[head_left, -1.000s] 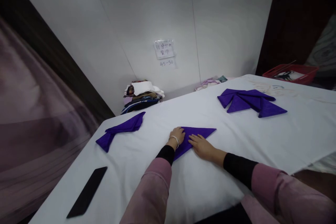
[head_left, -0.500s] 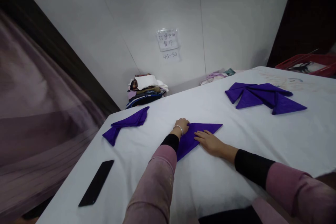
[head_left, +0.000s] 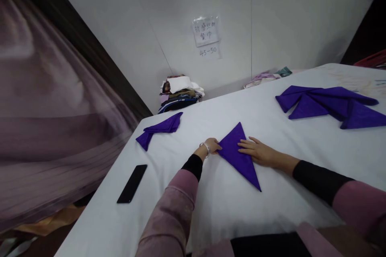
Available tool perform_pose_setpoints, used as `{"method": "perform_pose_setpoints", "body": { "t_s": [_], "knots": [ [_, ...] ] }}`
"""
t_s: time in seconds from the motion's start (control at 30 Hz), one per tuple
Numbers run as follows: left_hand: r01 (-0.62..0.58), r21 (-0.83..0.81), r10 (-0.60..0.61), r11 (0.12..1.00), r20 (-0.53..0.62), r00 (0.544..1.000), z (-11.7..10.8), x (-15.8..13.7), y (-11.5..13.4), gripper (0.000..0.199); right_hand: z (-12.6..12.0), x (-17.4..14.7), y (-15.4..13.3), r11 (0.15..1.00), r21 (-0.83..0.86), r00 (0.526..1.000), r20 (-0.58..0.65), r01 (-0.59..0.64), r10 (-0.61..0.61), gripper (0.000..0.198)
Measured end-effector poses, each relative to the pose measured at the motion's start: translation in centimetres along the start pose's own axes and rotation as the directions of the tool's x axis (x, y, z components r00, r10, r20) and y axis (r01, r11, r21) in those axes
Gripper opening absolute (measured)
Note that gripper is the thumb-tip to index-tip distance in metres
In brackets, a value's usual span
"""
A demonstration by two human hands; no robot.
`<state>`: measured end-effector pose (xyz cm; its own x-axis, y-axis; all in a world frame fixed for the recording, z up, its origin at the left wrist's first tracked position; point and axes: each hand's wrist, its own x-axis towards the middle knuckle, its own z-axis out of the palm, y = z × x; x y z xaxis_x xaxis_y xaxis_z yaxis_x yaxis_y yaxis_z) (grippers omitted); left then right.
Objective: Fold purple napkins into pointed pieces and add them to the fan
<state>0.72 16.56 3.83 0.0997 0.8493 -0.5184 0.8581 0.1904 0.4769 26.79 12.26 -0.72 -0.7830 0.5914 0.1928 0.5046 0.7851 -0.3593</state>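
Observation:
A purple cloth napkin [head_left: 237, 150], folded into a triangle, lies on the white-covered table in front of me. My left hand [head_left: 212, 145], with a silver bracelet at its wrist, pinches the triangle's left corner. On the right side of the cloth my right hand [head_left: 259, 152] rests flat with its fingers stretched out. One corner of the triangle points to the back, another toward me at the right.
Folded purple napkins [head_left: 325, 104] overlap at the right of the table [head_left: 229, 209]. Another purple napkin [head_left: 164, 126] and a black phone-like slab [head_left: 132, 184] lie at the left. Stacked clothes [head_left: 179, 92] stand behind the table. A pinkish curtain [head_left: 60, 128] hangs at the left.
The triangular napkin has turned, so its long edge now faces front left. My left hand has shifted to its left corner. The whole view has swung slightly to the left.

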Motion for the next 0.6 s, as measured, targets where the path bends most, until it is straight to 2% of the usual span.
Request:
{"method": "perform_pose_setpoints", "body": {
  "t_s": [0.17,0.3,0.4,0.5,0.53,0.6],
  "knots": [
    [0.002,-0.069,-0.005,0.998,-0.056,0.998,0.7,-1.0,-0.8,0.037,1.2,-1.6,-3.4,0.989,0.13,0.998,0.002,0.069,-0.07,0.048],
    [-0.043,-0.034,0.038,0.999,-0.124,0.992,1.4,-1.9,-1.2,0.038,1.9,-2.3,-5.4,0.977,0.184,0.994,-0.02,0.107,-0.105,0.041],
    [-0.102,0.033,0.106,0.994,-0.194,0.975,2.0,-3.0,-1.3,0.046,2.3,-2.7,-6.1,0.965,0.244,0.995,-0.047,0.094,-0.085,0.036],
    [-0.196,0.113,0.22,0.974,-0.265,0.939,2.6,-4.3,-1.4,0.06,2.3,-3.1,-6.5,0.937,0.348,0.994,-0.11,0.036,0.003,0.034],
    [-0.256,0.152,0.29,0.955,-0.281,0.915,2.8,-4.6,-1.4,0.061,2.3,-3.2,-6.7,0.916,0.401,0.992,-0.121,0.005,0.047,0.034],
    [-0.403,0.255,0.466,0.879,-0.286,0.837,3.1,-5.2,-1.6,0.056,1.9,-3.0,-7.1,0.835,0.545,0.983,-0.101,-0.074,0.153,0.032]
  ]
}}
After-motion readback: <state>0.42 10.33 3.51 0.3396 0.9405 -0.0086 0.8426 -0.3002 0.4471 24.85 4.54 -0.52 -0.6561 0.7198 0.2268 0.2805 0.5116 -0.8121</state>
